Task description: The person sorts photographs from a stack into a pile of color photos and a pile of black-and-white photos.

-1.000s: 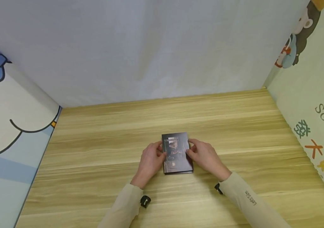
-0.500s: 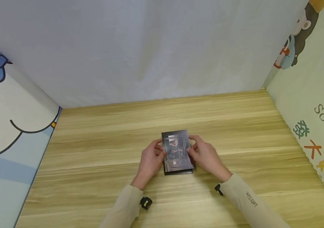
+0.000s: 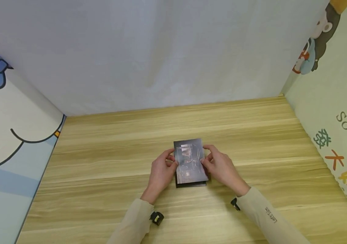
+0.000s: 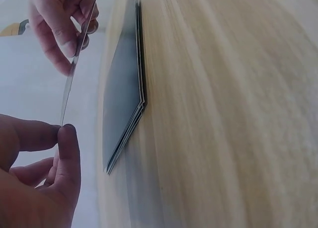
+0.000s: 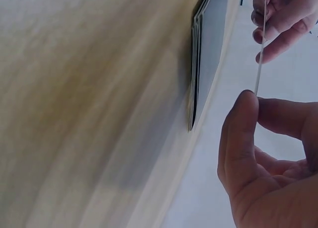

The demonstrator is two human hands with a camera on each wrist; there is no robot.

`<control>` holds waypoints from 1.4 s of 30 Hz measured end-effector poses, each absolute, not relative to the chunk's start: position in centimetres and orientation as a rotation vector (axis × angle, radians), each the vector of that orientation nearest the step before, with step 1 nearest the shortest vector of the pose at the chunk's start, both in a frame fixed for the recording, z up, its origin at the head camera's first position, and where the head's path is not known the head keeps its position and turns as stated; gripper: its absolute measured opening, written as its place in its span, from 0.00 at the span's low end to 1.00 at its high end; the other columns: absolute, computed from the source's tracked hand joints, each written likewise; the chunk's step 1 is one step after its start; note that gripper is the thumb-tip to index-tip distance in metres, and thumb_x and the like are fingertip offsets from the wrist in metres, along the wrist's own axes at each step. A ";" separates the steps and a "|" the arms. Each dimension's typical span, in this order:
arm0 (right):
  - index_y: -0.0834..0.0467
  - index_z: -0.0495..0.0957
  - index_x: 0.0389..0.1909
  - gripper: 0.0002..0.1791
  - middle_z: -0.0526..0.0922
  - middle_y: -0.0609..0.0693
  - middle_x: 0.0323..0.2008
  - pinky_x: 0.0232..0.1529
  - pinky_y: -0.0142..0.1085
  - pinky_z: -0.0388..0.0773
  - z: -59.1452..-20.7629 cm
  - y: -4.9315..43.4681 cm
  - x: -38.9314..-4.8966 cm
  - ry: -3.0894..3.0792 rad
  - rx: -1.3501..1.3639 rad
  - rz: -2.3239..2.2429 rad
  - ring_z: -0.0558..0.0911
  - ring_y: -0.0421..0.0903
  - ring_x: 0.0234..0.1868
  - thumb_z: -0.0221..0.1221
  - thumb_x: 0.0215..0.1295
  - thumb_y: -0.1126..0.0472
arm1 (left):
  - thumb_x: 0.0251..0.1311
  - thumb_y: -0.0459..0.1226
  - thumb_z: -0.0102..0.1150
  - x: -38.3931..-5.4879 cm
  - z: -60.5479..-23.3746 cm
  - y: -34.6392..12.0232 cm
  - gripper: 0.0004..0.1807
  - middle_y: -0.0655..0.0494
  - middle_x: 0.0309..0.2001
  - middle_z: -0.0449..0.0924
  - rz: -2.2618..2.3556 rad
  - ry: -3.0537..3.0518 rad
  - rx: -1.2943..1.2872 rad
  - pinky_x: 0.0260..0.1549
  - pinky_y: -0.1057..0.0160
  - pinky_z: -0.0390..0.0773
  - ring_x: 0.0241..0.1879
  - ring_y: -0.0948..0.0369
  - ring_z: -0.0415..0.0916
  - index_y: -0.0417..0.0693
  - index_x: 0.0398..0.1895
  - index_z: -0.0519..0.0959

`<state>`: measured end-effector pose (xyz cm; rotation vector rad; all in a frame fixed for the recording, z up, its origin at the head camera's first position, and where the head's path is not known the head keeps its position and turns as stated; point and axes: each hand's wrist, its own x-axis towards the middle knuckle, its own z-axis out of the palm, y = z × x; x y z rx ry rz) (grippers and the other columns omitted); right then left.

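Note:
A thin, glossy dark card (image 3: 190, 164) with a printed picture and light reflections is held between both hands. My left hand (image 3: 162, 171) pinches its left edge between thumb and fingers. At the right edge, my right hand (image 3: 222, 168) pinches it the same way. Both wrist views show the card edge-on, raised with a gap above a stack of similar dark cards (image 4: 125, 84). Several thin layers show along the edge of that stack, which lies flat on the table. From the head view, the card hides most of the stack except a strip at the near end.
The wood-grain table (image 3: 109, 142) extends around the stack. A pale wall (image 3: 161, 57) rises behind it. Printed panels stand on both sides, the left one with a cartoon figure (image 3: 17, 108) and the right one with lettering (image 3: 335, 159). Small black wrist cameras (image 3: 156, 218) sit by the sleeves.
The card has risen and shifted slightly toward the far side, uncovering more of the stack's near end. Its reflections have brightened. Both hands keep their pinch and have barely moved.

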<state>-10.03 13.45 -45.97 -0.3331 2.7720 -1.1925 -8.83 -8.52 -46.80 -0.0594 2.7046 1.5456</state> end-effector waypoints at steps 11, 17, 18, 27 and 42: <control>0.66 0.69 0.70 0.29 0.84 0.50 0.32 0.27 0.36 0.80 -45.5 12.6 -9.7 2.703 -0.323 -1.288 0.84 0.39 0.26 0.63 0.71 0.64 | 0.63 0.28 0.64 -8.6 -46.6 -9.3 0.25 0.49 0.40 0.84 1.618 2.733 -0.098 0.37 0.58 0.86 0.38 0.55 0.86 0.38 0.65 0.79; 0.66 0.67 0.71 0.29 0.83 0.52 0.36 0.23 0.34 0.80 -44.9 11.3 -9.3 2.641 -0.311 -1.366 0.85 0.40 0.27 0.62 0.71 0.68 | 0.65 0.28 0.63 -8.3 -46.4 -10.6 0.25 0.50 0.42 0.84 1.588 2.742 -0.137 0.37 0.59 0.86 0.40 0.56 0.85 0.40 0.67 0.78; 0.66 0.67 0.71 0.30 0.83 0.52 0.36 0.23 0.34 0.80 -44.9 11.1 -9.3 2.632 -0.311 -1.376 0.84 0.40 0.27 0.61 0.71 0.69 | 0.65 0.28 0.63 -8.2 -46.4 -10.8 0.25 0.50 0.42 0.84 1.588 2.743 -0.140 0.37 0.59 0.86 0.40 0.56 0.85 0.40 0.67 0.78; 0.67 0.63 0.75 0.34 0.81 0.49 0.35 0.23 0.33 0.76 -45.0 9.1 -8.9 2.628 -0.402 -1.414 0.80 0.37 0.25 0.62 0.71 0.69 | 0.64 0.27 0.63 -7.5 -46.3 -13.0 0.25 0.48 0.42 0.84 1.598 2.768 -0.139 0.37 0.58 0.86 0.40 0.54 0.85 0.40 0.66 0.79; 0.67 0.64 0.75 0.34 0.81 0.45 0.33 0.23 0.31 0.75 -45.0 6.5 -8.6 2.625 -0.525 -1.411 0.79 0.34 0.24 0.63 0.70 0.69 | 0.64 0.27 0.62 -6.5 -46.0 -15.9 0.24 0.46 0.41 0.84 1.538 2.822 -0.157 0.39 0.56 0.86 0.40 0.51 0.86 0.36 0.64 0.79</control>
